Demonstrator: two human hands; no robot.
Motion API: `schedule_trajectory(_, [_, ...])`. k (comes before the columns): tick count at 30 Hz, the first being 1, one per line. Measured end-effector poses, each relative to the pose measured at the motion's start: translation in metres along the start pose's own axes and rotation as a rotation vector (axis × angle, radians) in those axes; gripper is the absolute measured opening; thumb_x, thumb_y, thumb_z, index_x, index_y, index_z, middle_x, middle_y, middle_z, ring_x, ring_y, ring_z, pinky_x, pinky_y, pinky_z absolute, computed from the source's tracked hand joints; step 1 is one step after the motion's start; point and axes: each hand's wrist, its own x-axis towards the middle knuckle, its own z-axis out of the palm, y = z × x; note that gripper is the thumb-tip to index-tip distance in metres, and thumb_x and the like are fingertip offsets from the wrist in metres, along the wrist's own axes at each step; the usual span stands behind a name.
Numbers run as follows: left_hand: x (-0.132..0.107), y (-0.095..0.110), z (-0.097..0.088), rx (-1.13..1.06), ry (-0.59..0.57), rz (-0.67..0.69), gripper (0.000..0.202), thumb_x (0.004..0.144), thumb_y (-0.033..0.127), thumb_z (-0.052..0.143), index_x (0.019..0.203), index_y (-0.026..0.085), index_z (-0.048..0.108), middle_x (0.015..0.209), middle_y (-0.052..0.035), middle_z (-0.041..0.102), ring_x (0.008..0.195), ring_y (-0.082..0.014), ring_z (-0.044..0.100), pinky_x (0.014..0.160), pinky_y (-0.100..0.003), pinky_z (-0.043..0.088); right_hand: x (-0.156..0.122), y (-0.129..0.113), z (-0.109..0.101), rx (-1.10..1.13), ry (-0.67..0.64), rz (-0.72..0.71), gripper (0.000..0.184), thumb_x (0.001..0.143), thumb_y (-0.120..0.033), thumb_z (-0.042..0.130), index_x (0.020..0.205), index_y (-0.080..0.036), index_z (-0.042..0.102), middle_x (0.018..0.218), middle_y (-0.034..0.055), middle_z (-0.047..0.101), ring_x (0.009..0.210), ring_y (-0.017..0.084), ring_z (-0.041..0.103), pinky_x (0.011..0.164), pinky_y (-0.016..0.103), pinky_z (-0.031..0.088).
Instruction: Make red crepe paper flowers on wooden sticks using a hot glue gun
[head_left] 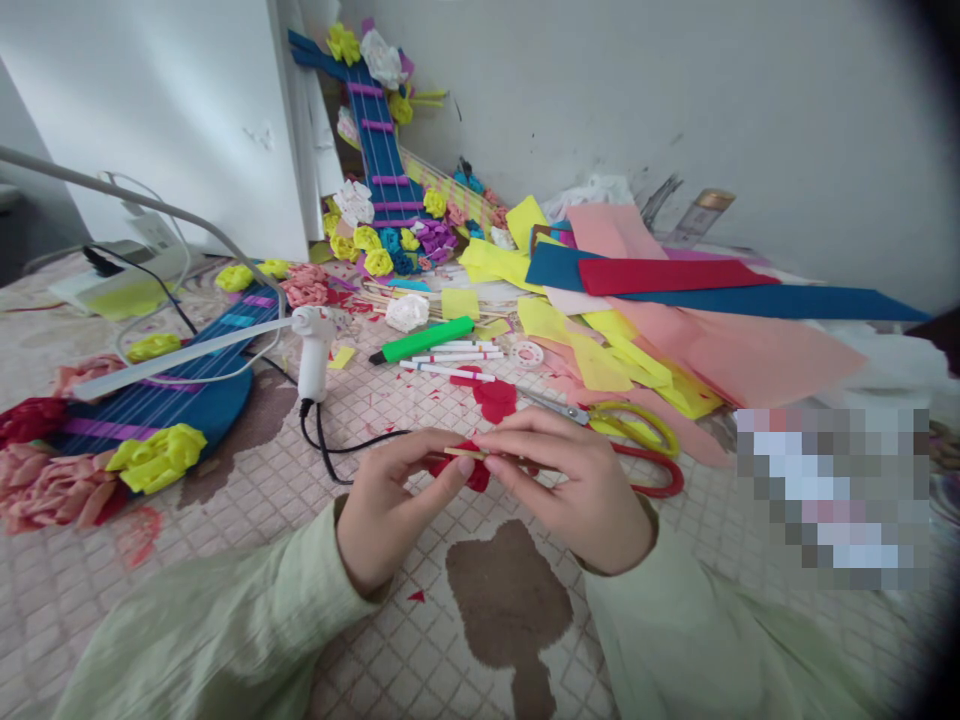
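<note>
Both hands meet over the table, fingertips pinched together. My left hand [397,505] is closed on a small piece of red crepe paper [478,478], partly hidden by the fingers. A thin pale wooden stick [457,453] lies across the paper between the two hands. My right hand [574,485] pinches the same paper and stick from the other side. Just beyond the fingers are cut red paper pieces [495,402]. Scissors [576,413] with yellow and red handles lie right behind my right hand.
A white glue gun [313,355] stands at left with its cord. A blue paper guitar [225,370] with paper flowers lies farther left; another guitar [386,150] leans at the back. Markers [457,357], a green marker [427,340] and crepe sheets [720,345] spread behind.
</note>
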Motion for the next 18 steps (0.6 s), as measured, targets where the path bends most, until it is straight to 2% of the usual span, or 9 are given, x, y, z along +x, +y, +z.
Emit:
schedule_trajectory(7, [0.0009, -0.0026, 0.0007, -0.022, 0.019, -0.060, 0.011, 0.078, 0.021, 0.060, 0.084, 0.016, 0.068, 0.080, -0.0035, 0.072, 0.072, -0.0136, 0.064, 0.068, -0.023, 0.052, -0.0028, 0.0039, 0.0015, -0.143, 0.014, -0.105, 0.022, 0.083, -0.010, 0.051, 0.096, -0.017, 0.068, 0.084, 0.0062, 0.064, 0.074, 0.014, 0.061, 0.065, 0.028, 0.053])
schedule_trajectory(18, [0.0018, -0.0009, 0.0033, -0.007, 0.027, -0.069, 0.011, 0.078, 0.022, 0.060, 0.082, 0.016, 0.069, 0.078, -0.0042, 0.071, 0.069, -0.0149, 0.065, 0.066, -0.025, 0.053, -0.0007, -0.0002, 0.0034, -0.108, 0.053, -0.075, 0.020, 0.080, -0.008, 0.053, 0.086, -0.017, 0.070, 0.080, 0.0058, 0.063, 0.071, 0.014, 0.059, 0.062, 0.027, 0.052])
